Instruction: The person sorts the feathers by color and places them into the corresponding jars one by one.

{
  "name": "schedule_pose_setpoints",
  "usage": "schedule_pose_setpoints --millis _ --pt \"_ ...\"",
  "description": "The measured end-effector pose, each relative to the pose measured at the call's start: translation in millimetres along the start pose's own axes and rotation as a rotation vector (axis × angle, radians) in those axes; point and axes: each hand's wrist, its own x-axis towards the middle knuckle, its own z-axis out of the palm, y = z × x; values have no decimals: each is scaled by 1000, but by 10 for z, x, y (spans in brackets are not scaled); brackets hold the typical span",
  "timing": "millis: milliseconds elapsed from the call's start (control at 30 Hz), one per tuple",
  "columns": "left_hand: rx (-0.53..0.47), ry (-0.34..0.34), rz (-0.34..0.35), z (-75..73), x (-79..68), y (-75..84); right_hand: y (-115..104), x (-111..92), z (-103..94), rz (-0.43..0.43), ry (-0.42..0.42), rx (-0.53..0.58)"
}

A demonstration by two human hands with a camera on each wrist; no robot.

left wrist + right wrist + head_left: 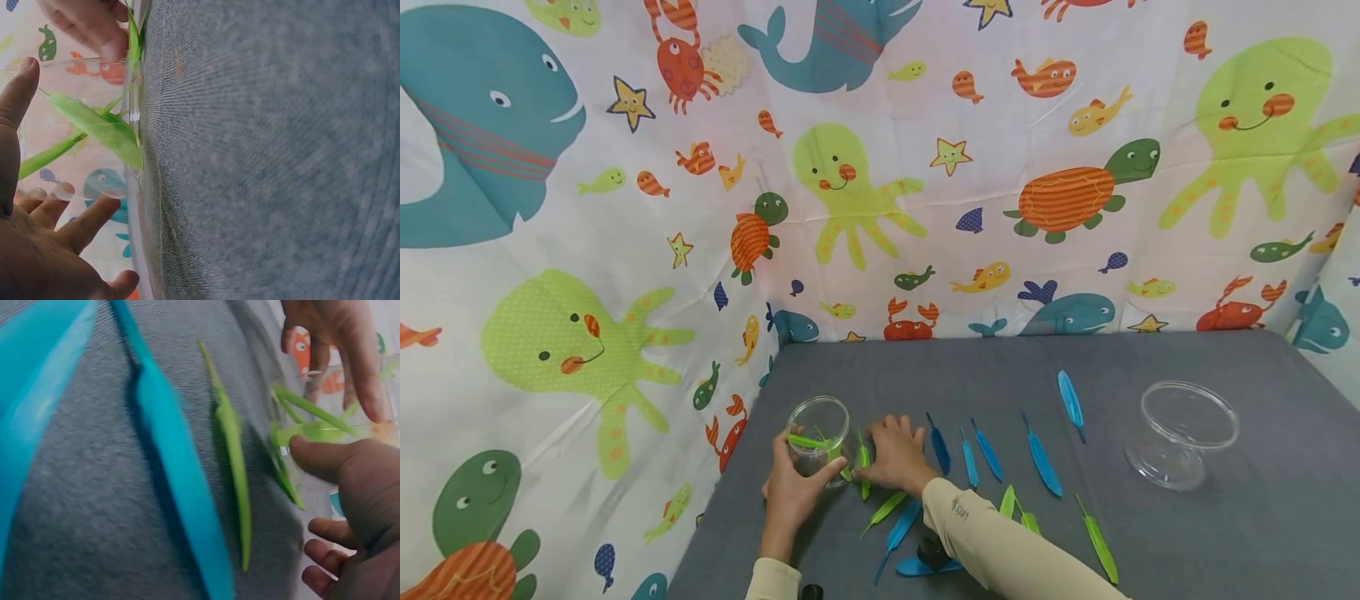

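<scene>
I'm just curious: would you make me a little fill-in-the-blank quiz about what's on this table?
1. The feathers inside the clear cup are ____ in colour.
2. The person's ____ grip is round that cup.
3. In the head view, the footed bowl stands to the ____ of every feather.
4. Feathers on the table come in two colours: the one inside the cup, and ____.

Missing words: green; left; right; blue.

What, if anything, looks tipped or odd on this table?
Nothing really stands out. The glass jar and footed bowl both stand upright, while blue feathers and green feathers lie loosely scattered without visible damage; some are partly hidden.
</scene>
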Motion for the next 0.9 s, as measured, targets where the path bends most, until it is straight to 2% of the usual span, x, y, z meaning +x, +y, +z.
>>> schedule_pose_setpoints --millis 133,333,467,900 --pt "5 -3 -10 -3 -6 10 15 -16 31 16 -10 -65" --pt "0 -18 -14 -34 8 18 -28 13 -75 47 -43 -150" --pt "-6 -27 -10 -45 8 30 -76 19 -119 78 -69 -157" --pt "-2 -9 -31 -59 11 14 -81 68 -70 161 -39 -178"
